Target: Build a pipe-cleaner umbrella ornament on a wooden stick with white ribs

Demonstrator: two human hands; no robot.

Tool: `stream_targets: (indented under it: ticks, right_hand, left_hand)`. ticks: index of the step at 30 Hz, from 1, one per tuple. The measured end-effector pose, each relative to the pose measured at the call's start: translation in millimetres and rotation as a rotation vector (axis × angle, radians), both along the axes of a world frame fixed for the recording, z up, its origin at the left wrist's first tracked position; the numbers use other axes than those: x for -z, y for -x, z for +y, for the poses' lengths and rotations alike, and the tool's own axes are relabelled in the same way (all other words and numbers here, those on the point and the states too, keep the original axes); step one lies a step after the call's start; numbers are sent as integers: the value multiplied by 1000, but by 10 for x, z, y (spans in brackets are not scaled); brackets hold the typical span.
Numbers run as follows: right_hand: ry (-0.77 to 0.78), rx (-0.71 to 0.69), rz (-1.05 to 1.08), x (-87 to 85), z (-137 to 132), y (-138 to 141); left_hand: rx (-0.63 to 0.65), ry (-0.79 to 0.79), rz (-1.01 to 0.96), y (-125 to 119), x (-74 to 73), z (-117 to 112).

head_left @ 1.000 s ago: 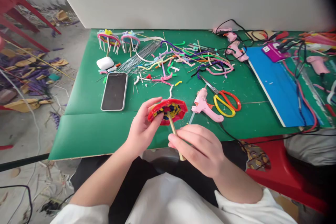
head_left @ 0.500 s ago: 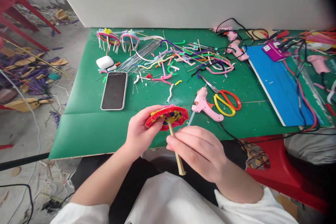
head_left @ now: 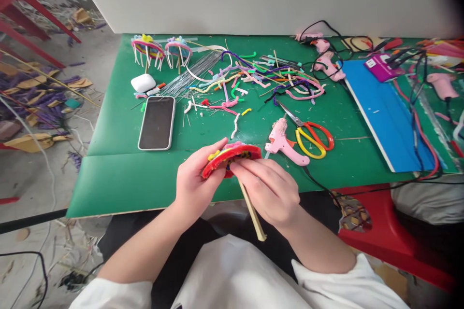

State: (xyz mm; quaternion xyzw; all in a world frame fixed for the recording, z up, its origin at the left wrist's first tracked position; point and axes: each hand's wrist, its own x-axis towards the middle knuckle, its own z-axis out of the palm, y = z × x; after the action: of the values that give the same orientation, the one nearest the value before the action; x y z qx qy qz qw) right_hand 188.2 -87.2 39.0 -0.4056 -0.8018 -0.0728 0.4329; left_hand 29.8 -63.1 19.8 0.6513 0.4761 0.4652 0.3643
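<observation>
a: where is the piece now?
b: the round red-rimmed disc of fuzzy craft stems (head_left: 225,156) is held up over the near part of the green tabletop (head_left: 116,178). it tips closer to edge-on than half a second ago, and a bit of yellow shows on its upper side.
a: and the left hand (head_left: 195,178)?
b: same grasp as before: thumb underneath, fingers around the left part of the rim.
a: the right hand (head_left: 270,190) has shifted, though.
b: yes. it was pinching the slim pale wooden-looking stick (head_left: 253,212) partway down; now its fingertips are up against the disc's underside, covering the stick's top. whether they also pinch the stick, i can't tell.
a: the stick leans differently too.
b: its free end has swung to the right, over the lap.
a: anything else moved?
b: no, the pink glue gun (head_left: 284,147) and the scissors with yellow and orange handles (head_left: 311,137) lie as they did.
</observation>
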Motion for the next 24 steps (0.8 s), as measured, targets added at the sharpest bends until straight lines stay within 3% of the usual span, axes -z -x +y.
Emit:
stream_targets:
  ticks: [9,17,24]
  right_hand:
    - [-87,57,-49,30,99,23]
    - [-58,144,-60,58,199,-37]
    - [1,131,-102,-39,279,-25]
  left_hand:
    - [-96,121,-38,-82,-85,-67]
    - [59,384,-325,-55,-128,-12]
    - [124,454,-542,-10,-65,18]
